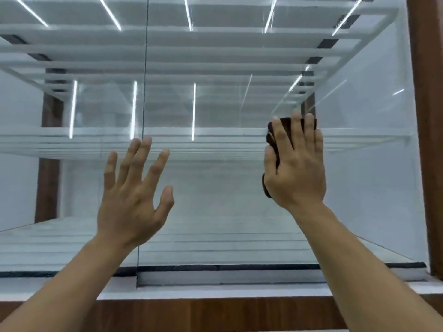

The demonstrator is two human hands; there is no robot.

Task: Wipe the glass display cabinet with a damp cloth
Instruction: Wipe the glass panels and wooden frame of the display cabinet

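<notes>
Where right grip (296, 164) presses, cloth (285, 124) lies beneath (edges showing).

A brown wooden panel (429, 140) runs down the right edge of the frame. Along the bottom lies a wide wooden band (203, 315) of the same colour, and a white ledge (215, 293) sits just above it. At the middle left stands a darker brown upright (49, 164). Thin bright light lines (193, 111) show in the centre, vertical, and more of them slant across the top.
</notes>
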